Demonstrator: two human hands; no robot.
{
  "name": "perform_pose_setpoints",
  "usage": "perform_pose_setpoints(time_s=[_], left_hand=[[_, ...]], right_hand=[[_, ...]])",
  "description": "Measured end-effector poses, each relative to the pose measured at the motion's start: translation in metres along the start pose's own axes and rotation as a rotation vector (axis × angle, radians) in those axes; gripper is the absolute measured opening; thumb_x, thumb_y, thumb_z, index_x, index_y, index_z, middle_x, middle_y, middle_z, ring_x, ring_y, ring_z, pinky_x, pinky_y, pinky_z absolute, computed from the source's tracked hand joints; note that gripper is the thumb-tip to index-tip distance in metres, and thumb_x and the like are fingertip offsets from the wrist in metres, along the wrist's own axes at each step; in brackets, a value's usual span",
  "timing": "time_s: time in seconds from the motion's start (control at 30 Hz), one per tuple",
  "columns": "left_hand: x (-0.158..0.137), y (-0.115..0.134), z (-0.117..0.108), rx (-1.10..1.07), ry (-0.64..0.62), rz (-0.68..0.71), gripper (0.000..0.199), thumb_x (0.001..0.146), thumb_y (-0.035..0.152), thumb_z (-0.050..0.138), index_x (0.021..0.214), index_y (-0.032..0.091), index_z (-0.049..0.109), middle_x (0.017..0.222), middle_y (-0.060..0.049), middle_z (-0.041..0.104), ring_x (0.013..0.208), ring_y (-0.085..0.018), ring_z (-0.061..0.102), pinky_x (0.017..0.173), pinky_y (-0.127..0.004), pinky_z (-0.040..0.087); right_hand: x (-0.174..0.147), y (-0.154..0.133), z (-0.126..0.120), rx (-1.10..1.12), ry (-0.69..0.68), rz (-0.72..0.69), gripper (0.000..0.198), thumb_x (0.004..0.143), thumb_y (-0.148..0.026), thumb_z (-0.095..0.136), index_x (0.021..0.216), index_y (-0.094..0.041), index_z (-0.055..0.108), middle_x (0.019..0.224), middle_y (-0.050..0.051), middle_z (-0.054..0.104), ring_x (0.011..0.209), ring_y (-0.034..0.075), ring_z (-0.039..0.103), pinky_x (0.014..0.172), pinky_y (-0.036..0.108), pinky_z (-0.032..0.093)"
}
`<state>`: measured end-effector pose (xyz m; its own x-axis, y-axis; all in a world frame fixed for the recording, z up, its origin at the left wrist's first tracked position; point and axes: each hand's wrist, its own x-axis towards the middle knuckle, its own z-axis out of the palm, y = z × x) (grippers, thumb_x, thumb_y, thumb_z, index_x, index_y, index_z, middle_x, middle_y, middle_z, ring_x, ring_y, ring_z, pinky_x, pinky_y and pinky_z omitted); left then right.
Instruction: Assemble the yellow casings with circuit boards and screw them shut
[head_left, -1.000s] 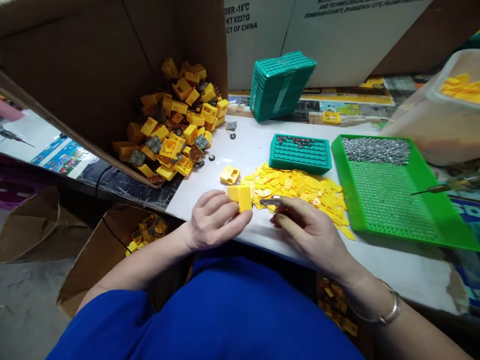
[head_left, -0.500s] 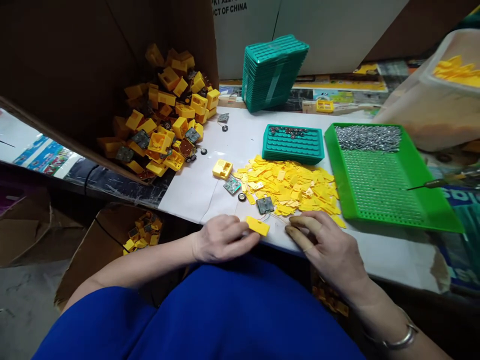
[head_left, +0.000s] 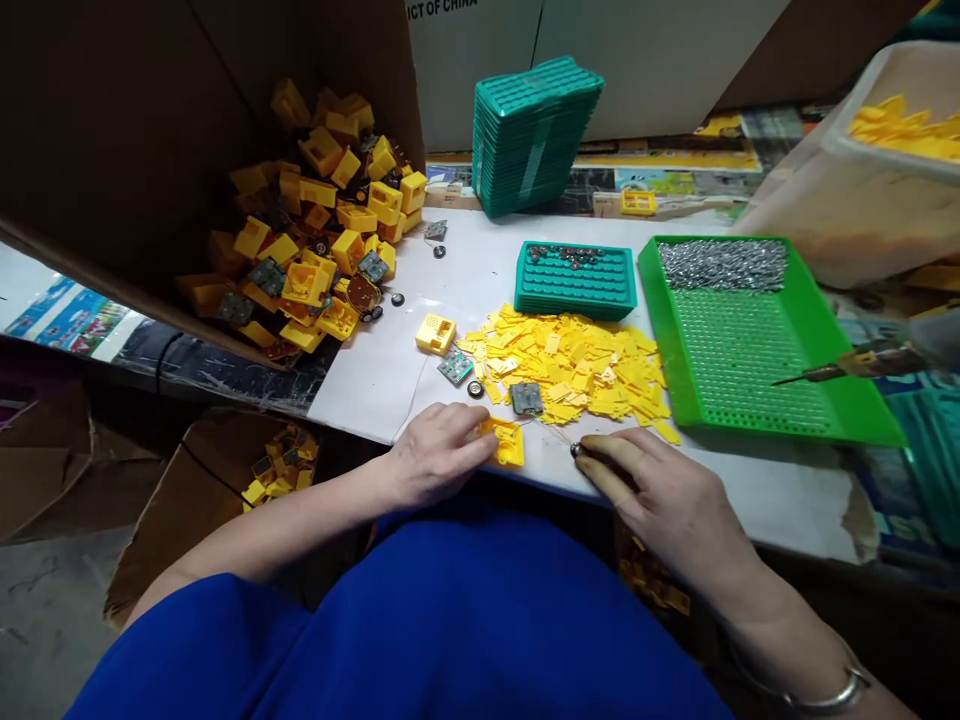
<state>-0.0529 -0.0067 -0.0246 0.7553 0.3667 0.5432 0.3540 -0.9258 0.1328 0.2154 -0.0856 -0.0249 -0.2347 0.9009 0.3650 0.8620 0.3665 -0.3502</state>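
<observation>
My left hand (head_left: 439,452) grips a yellow plastic casing (head_left: 508,443) at the table's front edge, its hollow inside facing up. Between the thumb and fingers of my right hand (head_left: 652,480) is a small round speaker (head_left: 576,450), partly covered by the fingertips. Thin wires run from it toward a grey circuit board (head_left: 526,399) lying just beyond the casing. Left of that board lie another round speaker (head_left: 475,389), a green circuit board (head_left: 455,367) and a yellow casing (head_left: 436,334) with a grille of holes. Flat yellow plastic pieces (head_left: 577,365) are heaped behind my hands.
A cardboard box (head_left: 97,150) of yellow casings opens at the left. Teal trays (head_left: 536,135) stand stacked at the back; more teal trays (head_left: 577,282) hold small dark parts. A green tray (head_left: 757,360) of screws and an electric screwdriver (head_left: 862,362) are at right.
My left hand has turned the yellow casing over, so its hollow side now shows. The speaker has come into sight at my right fingertips. At the right, the screwdriver has swung further into view.
</observation>
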Motion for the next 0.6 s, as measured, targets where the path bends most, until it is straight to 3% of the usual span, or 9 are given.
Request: perform_pose_setpoints(time_s=[0.13, 0.2, 0.3, 0.37, 0.43, 0.53, 0.6], left_hand=[[-0.003, 0.003, -0.016, -0.231, -0.167, -0.141, 0.048, 0.085, 0.037, 0.062, 0.124, 0.012, 0.049, 0.130, -0.024, 0.057, 0.112, -0.029, 0.058, 0.088, -0.042, 0.049], [-0.001, 0.003, -0.018, -0.235, -0.180, -0.208, 0.061, 0.084, 0.047, 0.064, 0.130, 0.010, 0.046, 0.125, -0.023, 0.059, 0.110, -0.030, 0.058, 0.089, -0.045, 0.049], [0.005, 0.003, -0.014, -0.212, -0.249, -0.287, 0.058, 0.086, 0.054, 0.061, 0.125, 0.012, 0.053, 0.116, -0.020, 0.063, 0.099, -0.029, 0.058, 0.083, -0.045, 0.049], [0.010, 0.004, -0.009, -0.250, -0.273, -0.331, 0.050, 0.087, 0.053, 0.060, 0.117, 0.013, 0.057, 0.109, -0.017, 0.065, 0.095, -0.027, 0.058, 0.081, -0.043, 0.048], [0.017, 0.006, -0.005, -0.319, -0.258, -0.356, 0.045, 0.086, 0.051, 0.061, 0.111, 0.014, 0.057, 0.100, -0.014, 0.066, 0.091, -0.025, 0.058, 0.080, -0.040, 0.048], [0.029, 0.011, 0.000, -0.435, -0.202, -0.382, 0.041, 0.085, 0.046, 0.063, 0.111, 0.014, 0.055, 0.092, -0.009, 0.064, 0.084, -0.021, 0.058, 0.076, -0.035, 0.049], [0.038, 0.014, 0.003, -0.514, -0.174, -0.411, 0.042, 0.083, 0.043, 0.066, 0.112, 0.015, 0.054, 0.093, -0.008, 0.062, 0.082, -0.019, 0.058, 0.074, -0.034, 0.050]], right_hand=[[-0.001, -0.002, 0.001, -0.100, -0.003, -0.027, 0.023, 0.099, -0.029, 0.051, 0.095, -0.014, 0.068, 0.085, 0.005, 0.068, 0.075, 0.018, 0.067, 0.069, 0.033, 0.049], [0.000, -0.002, 0.001, -0.133, -0.007, -0.034, 0.024, 0.099, -0.028, 0.050, 0.095, -0.013, 0.068, 0.084, 0.006, 0.068, 0.074, 0.020, 0.067, 0.068, 0.034, 0.049], [0.003, -0.002, -0.001, -0.089, -0.030, -0.005, 0.025, 0.098, -0.028, 0.050, 0.092, -0.015, 0.069, 0.082, 0.006, 0.068, 0.070, 0.020, 0.066, 0.065, 0.035, 0.049], [0.007, -0.001, -0.003, 0.071, -0.052, 0.087, 0.023, 0.096, -0.030, 0.053, 0.089, -0.017, 0.069, 0.082, 0.006, 0.069, 0.072, 0.020, 0.067, 0.067, 0.034, 0.050], [0.012, -0.002, -0.006, 0.345, -0.096, 0.263, 0.021, 0.093, -0.037, 0.059, 0.088, -0.019, 0.070, 0.083, 0.005, 0.070, 0.073, 0.018, 0.067, 0.066, 0.032, 0.052], [0.020, -0.005, -0.010, 0.830, -0.213, 0.546, 0.029, 0.086, -0.048, 0.065, 0.092, -0.020, 0.068, 0.078, 0.003, 0.068, 0.057, 0.014, 0.061, 0.051, 0.028, 0.049], [0.024, -0.007, -0.012, 1.009, -0.249, 0.584, 0.030, 0.085, -0.048, 0.066, 0.095, -0.020, 0.066, 0.076, 0.001, 0.067, 0.048, 0.011, 0.056, 0.044, 0.025, 0.046]])
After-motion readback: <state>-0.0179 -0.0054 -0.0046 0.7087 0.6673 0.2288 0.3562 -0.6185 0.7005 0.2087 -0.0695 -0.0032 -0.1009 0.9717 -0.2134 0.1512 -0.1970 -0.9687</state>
